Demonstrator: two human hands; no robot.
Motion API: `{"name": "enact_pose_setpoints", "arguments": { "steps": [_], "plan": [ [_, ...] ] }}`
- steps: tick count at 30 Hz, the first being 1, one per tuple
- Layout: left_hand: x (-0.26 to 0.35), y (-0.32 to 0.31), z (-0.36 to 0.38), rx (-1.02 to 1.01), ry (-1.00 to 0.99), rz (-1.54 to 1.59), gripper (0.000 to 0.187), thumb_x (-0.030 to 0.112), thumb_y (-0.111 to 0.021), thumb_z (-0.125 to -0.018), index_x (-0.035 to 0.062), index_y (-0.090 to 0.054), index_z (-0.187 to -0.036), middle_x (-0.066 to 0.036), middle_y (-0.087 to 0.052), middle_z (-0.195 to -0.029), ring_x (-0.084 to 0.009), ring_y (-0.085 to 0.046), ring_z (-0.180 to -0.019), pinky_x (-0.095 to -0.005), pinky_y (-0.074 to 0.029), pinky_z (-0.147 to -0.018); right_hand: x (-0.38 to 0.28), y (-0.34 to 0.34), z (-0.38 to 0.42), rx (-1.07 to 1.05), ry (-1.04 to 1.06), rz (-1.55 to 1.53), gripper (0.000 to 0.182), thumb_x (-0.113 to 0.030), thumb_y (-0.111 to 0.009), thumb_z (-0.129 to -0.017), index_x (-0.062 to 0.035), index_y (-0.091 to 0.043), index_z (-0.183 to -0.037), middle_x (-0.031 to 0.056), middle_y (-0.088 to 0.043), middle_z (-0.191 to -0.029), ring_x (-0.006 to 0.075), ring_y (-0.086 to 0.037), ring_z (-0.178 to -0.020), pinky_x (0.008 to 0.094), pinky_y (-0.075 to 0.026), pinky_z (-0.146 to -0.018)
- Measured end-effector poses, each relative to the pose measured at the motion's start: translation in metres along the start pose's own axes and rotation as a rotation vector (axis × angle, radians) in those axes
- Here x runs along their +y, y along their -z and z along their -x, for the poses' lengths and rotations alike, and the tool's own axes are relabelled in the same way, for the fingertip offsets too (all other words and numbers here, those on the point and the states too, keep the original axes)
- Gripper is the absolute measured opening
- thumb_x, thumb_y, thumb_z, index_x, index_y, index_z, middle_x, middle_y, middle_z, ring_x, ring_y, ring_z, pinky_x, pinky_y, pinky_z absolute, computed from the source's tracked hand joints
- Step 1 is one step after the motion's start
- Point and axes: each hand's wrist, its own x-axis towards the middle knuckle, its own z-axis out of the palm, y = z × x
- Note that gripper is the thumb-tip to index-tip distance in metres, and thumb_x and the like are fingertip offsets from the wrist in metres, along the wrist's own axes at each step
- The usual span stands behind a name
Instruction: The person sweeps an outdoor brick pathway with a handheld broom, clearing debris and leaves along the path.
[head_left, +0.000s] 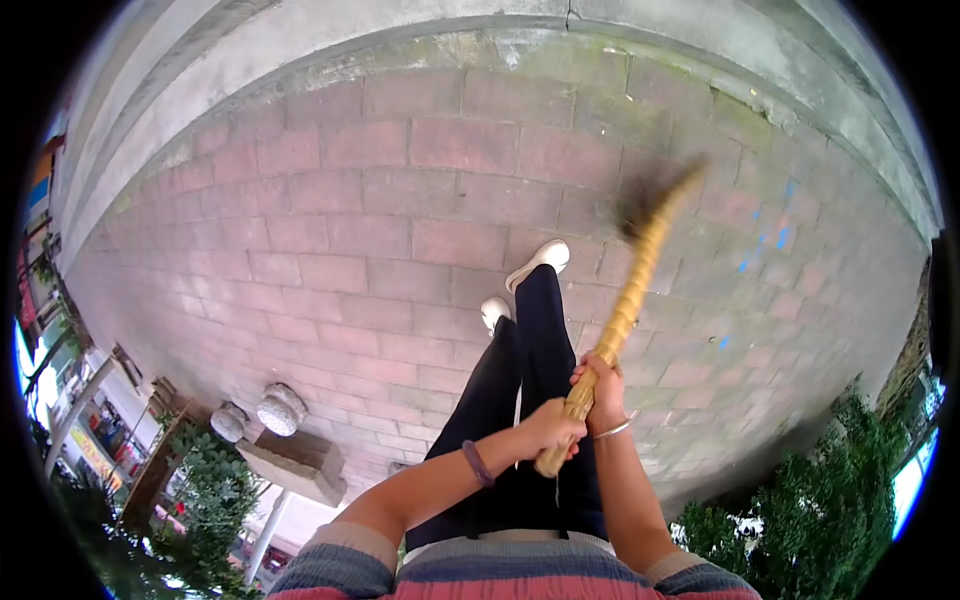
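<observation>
I grip a broom with both hands. Its thick yellow handle has ridges like bamboo and slants up to the right, away from my body. A dark head at the far end is smeared by motion over the paving, so its bristles cannot be made out. My left hand, below a purple bracelet, is closed round the handle near its butt end. Just above it, my right hand, with a silver bangle at the wrist, wraps the handle too.
Reddish paving bricks cover the ground, bounded ahead by a curved concrete kerb. Small blue bits lie at the right. Green bushes stand at the lower right; a stone block and round stones are at the left.
</observation>
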Motion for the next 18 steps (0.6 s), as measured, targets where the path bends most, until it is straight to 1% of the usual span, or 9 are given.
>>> {"name": "enact_pose_setpoints", "arguments": {
  "steps": [3, 5, 7, 9, 11, 12, 13, 15, 18],
  "plan": [
    [0.011, 0.011, 0.017, 0.043, -0.084, -0.268, 0.025, 0.005, -0.062, -0.073, -0.0021, -0.046, -0.091, -0.009, -0.055, -0.068, -0.0159, -0.058, -0.051, -0.0274, -0.049, -0.043, 0.008, 0.001, 0.008, 0.002, 0.098, -0.186, 0.009, -0.003, -0.056, -0.077, -0.0009, -0.048, -0.081, 0.0068, -0.050, -0.064, 0.0154, -0.052, -0.053, 0.0277, -0.048, -0.048],
    [-0.032, 0.012, 0.033, 0.139, -0.162, -0.247, 0.026, 0.005, -0.062, -0.073, -0.0013, -0.045, -0.092, -0.009, -0.055, -0.068, -0.0153, -0.058, -0.051, -0.0274, -0.049, -0.044, 0.032, 0.007, 0.025, -0.103, 0.059, -0.094, 0.011, -0.004, -0.057, -0.078, -0.0004, -0.049, -0.084, 0.0073, -0.053, -0.067, 0.0155, -0.053, -0.055, 0.0282, -0.049, -0.050],
    [-0.084, 0.007, 0.054, 0.382, -0.213, -0.291, 0.033, 0.005, -0.066, -0.071, 0.0013, -0.041, -0.093, -0.008, -0.054, -0.069, -0.0160, -0.058, -0.054, -0.0288, -0.050, -0.047, 0.066, 0.011, 0.038, -0.282, -0.067, 0.044, 0.018, -0.004, -0.057, -0.078, -0.0005, -0.049, -0.093, 0.0073, -0.053, -0.071, 0.0144, -0.053, -0.055, 0.0276, -0.049, -0.050],
    [-0.128, 0.003, 0.068, 0.534, -0.369, -0.152, 0.038, 0.001, -0.067, -0.068, 0.0023, -0.040, -0.095, -0.008, -0.054, -0.071, -0.0168, -0.058, -0.056, -0.0295, -0.050, -0.050, 0.094, -0.004, 0.052, -0.399, -0.247, 0.267, 0.021, -0.006, -0.060, -0.078, -0.0010, -0.051, -0.096, 0.0068, -0.056, -0.073, 0.0135, -0.055, -0.057, 0.0273, -0.049, -0.050],
    [-0.142, 0.007, 0.068, 0.644, -0.395, 0.109, 0.042, -0.004, -0.066, -0.064, 0.0019, -0.039, -0.095, -0.009, -0.053, -0.074, -0.0171, -0.057, -0.057, -0.0290, -0.050, -0.050, 0.126, -0.017, 0.050, -0.584, -0.402, 0.316, 0.017, -0.010, -0.062, -0.077, -0.0016, -0.054, -0.089, 0.0058, -0.057, -0.071, 0.0128, -0.056, -0.057, 0.0260, -0.049, -0.052],
    [-0.142, 0.013, 0.065, 0.664, -0.404, 0.189, 0.033, -0.005, -0.064, -0.065, -0.0002, -0.043, -0.090, -0.008, -0.054, -0.070, -0.0174, -0.057, -0.056, -0.0279, -0.048, -0.049, 0.141, -0.019, 0.042, -0.665, -0.429, 0.355, 0.015, -0.011, -0.062, -0.077, -0.0015, -0.055, -0.086, 0.0057, -0.057, -0.070, 0.0129, -0.056, -0.057, 0.0253, -0.049, -0.052],
    [-0.147, 0.026, 0.059, 0.558, -0.446, 0.219, 0.020, -0.003, -0.062, -0.067, -0.0016, -0.048, -0.082, -0.008, -0.056, -0.066, -0.0171, -0.057, -0.055, -0.0275, -0.047, -0.048, 0.155, -0.018, 0.032, -0.746, -0.456, 0.388, 0.015, -0.013, -0.063, -0.078, -0.0014, -0.056, -0.083, 0.0056, -0.057, -0.069, 0.0130, -0.056, -0.056, 0.0247, -0.048, -0.052],
    [-0.150, 0.040, 0.048, 0.467, -0.367, 0.209, 0.010, -0.002, -0.059, -0.069, -0.0014, -0.052, -0.076, -0.008, -0.056, -0.063, -0.0167, -0.057, -0.054, -0.0274, -0.047, -0.049, 0.174, -0.001, 0.012, -0.680, -0.479, 0.349, 0.016, -0.014, -0.062, -0.078, -0.0001, -0.055, -0.082, 0.0058, -0.057, -0.069, 0.0139, -0.056, -0.057, 0.0254, -0.048, -0.052],
    [-0.164, 0.027, 0.029, 0.341, -0.268, -0.001, 0.016, -0.002, -0.058, -0.069, -0.0020, -0.049, -0.082, -0.009, -0.055, -0.065, -0.0177, -0.058, -0.054, -0.0284, -0.049, -0.051, 0.150, 0.050, 0.020, -0.378, -0.372, 0.163, 0.015, -0.009, -0.059, -0.079, 0.0009, -0.053, -0.088, 0.0075, -0.056, -0.072, 0.0157, -0.056, -0.057, 0.0268, -0.048, -0.051]
  ]
}}
